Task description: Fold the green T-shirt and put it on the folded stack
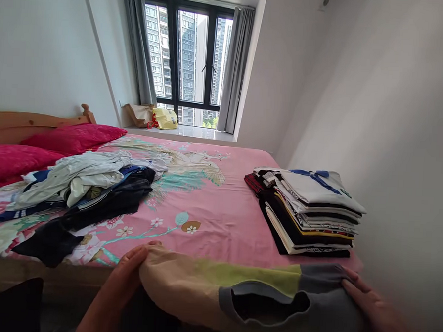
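My left hand [126, 275] is closed on the left edge of a beige, lime and grey shirt [200, 284], thumb on top of the cloth. My right hand [366, 300] grips the shirt's grey right end. The shirt is stretched between both hands over the near edge of the bed, its dark-lined collar opening facing me. Beyond it on the right stands a neat stack of folded clothes [308, 210], topped by a white shirt with blue trim.
A heap of unfolded clothes [82, 188], white and dark, lies on the left of the pink floral bedsheet [204, 209]. Magenta pillows [70, 138] sit by the wooden headboard. Bags [153, 117] rest on the window sill. A white wall runs close along the right.
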`<state>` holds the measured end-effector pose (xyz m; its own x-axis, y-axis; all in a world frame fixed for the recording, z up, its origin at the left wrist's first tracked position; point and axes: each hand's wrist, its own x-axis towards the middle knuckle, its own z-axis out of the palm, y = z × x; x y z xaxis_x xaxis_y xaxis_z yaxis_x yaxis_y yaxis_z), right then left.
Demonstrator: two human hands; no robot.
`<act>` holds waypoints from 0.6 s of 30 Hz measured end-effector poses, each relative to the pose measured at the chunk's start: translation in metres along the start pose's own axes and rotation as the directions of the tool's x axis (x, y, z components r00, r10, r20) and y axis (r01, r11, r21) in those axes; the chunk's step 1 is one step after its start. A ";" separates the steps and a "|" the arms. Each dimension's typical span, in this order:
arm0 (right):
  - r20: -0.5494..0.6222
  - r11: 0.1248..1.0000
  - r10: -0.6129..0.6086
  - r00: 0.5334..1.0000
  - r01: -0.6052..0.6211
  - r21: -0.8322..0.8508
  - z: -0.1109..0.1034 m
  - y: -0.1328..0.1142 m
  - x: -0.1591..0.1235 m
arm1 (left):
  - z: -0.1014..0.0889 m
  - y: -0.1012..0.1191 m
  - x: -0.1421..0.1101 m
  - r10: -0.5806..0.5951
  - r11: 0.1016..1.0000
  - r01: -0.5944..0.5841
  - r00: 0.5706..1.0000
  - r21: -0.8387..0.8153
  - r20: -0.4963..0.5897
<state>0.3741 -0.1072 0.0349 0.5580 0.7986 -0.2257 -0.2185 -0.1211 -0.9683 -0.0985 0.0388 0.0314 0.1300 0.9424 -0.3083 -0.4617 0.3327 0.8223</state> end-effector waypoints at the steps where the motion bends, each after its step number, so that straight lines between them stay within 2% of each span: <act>1: 0.010 0.997 0.068 0.998 -0.068 0.023 0.002 -0.003 0.002 | -0.002 -0.003 0.003 0.004 1.000 -0.005 1.000 0.024 0.012; 3: -0.012 0.986 0.127 0.992 -0.125 0.108 0.004 -0.005 0.006 | -0.004 -0.008 0.006 0.027 0.999 -0.027 1.000 0.035 0.005; 5: -0.062 0.984 0.084 0.995 -0.074 0.161 0.004 -0.004 0.010 | -0.005 -0.008 0.006 0.052 0.999 -0.052 0.998 0.008 -0.040; 7: -0.078 0.989 0.073 0.994 -0.062 0.134 0.003 -0.002 0.012 | -0.005 -0.007 0.005 0.083 0.996 -0.084 0.995 -0.017 -0.064; 11: -0.080 0.992 0.086 0.993 -0.078 0.096 0.003 -0.003 0.014 | -0.005 -0.008 0.002 0.121 0.992 -0.121 0.992 -0.031 -0.025; 15: -0.145 0.995 0.020 0.989 -0.006 0.100 -0.003 -0.013 0.013 | -0.008 -0.006 -0.004 0.091 0.996 -0.092 0.994 -0.009 -0.053; 18: -0.157 0.995 -0.097 0.983 0.101 0.014 -0.017 -0.016 0.014 | -0.017 0.000 -0.010 0.120 0.988 -0.129 0.987 -0.087 -0.104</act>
<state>0.3991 -0.1037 0.0456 0.6952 0.7042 -0.1443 -0.1725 -0.0315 -0.9845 -0.1147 0.0283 0.0263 -0.0180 0.9666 -0.2556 -0.5496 0.2040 0.8101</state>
